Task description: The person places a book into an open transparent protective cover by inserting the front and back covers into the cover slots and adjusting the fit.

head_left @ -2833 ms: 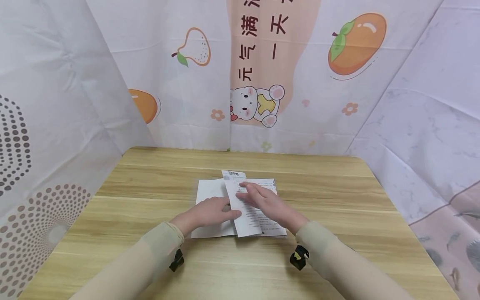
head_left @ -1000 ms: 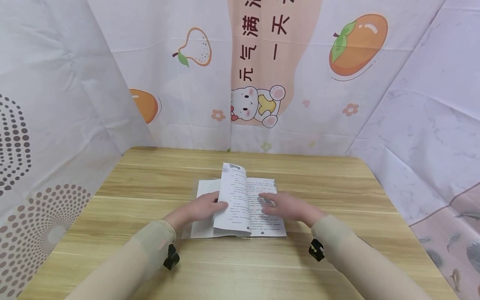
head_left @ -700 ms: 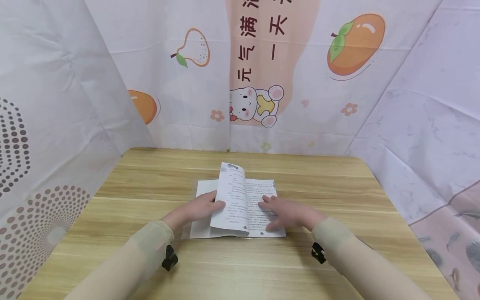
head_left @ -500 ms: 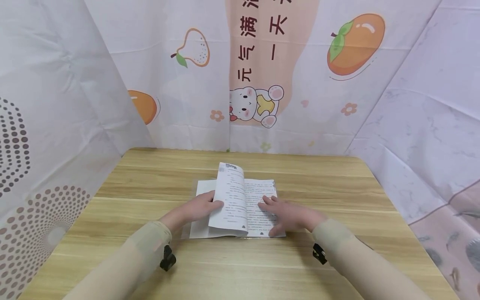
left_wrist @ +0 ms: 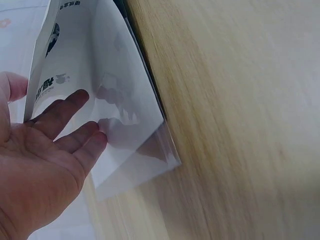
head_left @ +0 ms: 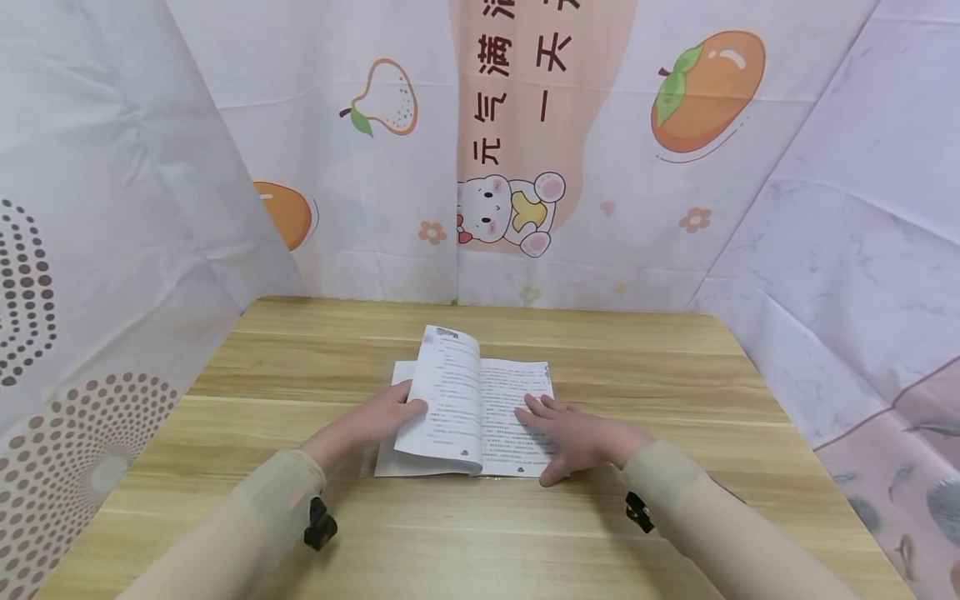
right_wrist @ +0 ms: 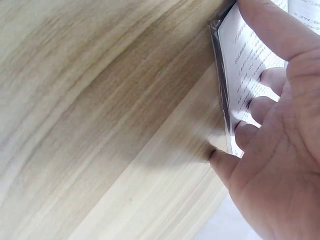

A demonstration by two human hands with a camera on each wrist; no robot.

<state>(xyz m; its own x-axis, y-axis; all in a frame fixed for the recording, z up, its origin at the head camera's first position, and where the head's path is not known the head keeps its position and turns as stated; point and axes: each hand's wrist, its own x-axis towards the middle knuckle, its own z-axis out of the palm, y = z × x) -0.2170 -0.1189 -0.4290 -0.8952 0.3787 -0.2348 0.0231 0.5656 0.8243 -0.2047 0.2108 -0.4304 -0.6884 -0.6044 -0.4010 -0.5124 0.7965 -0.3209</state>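
The left hand [head_left: 386, 416] pinches a lifted page [head_left: 442, 398] of the open book [head_left: 504, 410] on the counter [head_left: 480, 542]. The right hand [head_left: 581, 433] lies on the book with its fingers [right_wrist: 261, 108] spread.

The head view looks forward and down from above the worktop's [head_left: 480, 533] near side, wide enough to include both far corners. Each wrist view is close and faces a palm: one the left hand's [head_left: 378, 418], one the right hand's [head_left: 579, 435]. All three share the book [head_left: 457, 408] and worktop beside it.
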